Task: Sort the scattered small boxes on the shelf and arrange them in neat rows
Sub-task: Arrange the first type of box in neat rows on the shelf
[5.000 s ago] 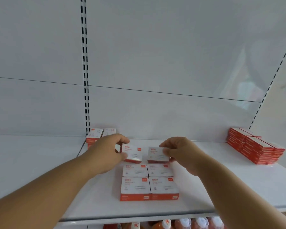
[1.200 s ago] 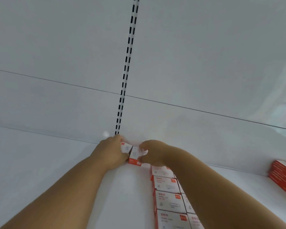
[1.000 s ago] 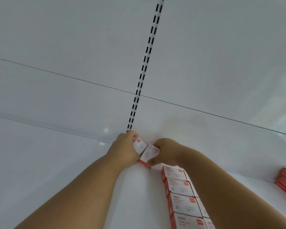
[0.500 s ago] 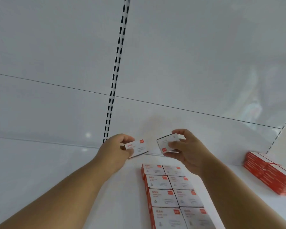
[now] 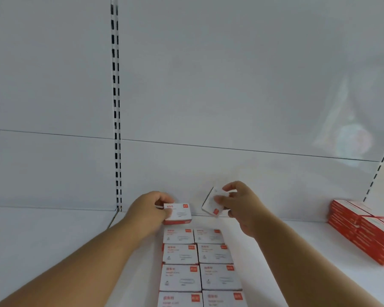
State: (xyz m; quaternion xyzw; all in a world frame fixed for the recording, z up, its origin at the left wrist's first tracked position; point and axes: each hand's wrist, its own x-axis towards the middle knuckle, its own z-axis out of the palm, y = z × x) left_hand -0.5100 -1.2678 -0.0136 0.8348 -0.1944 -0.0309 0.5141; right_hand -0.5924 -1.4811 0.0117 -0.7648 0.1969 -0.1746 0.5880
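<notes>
Box rows (image 5: 200, 262) left of stack (image 5: 364, 229)

Nearest boxes (image 5: 200, 299) cut by bottom edge, print perhaps too blurred.

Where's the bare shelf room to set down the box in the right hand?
Bare shelf lies behind the right column of boxes, beside the left hand's box and under the right hand's tilted box. More bare shelf runs right to the red stack. The two columns are packed tight.

White back panel (image 5: 231, 85) w/ slotted upright (image 5: 115, 107) (black slots), left of centre.
</notes>
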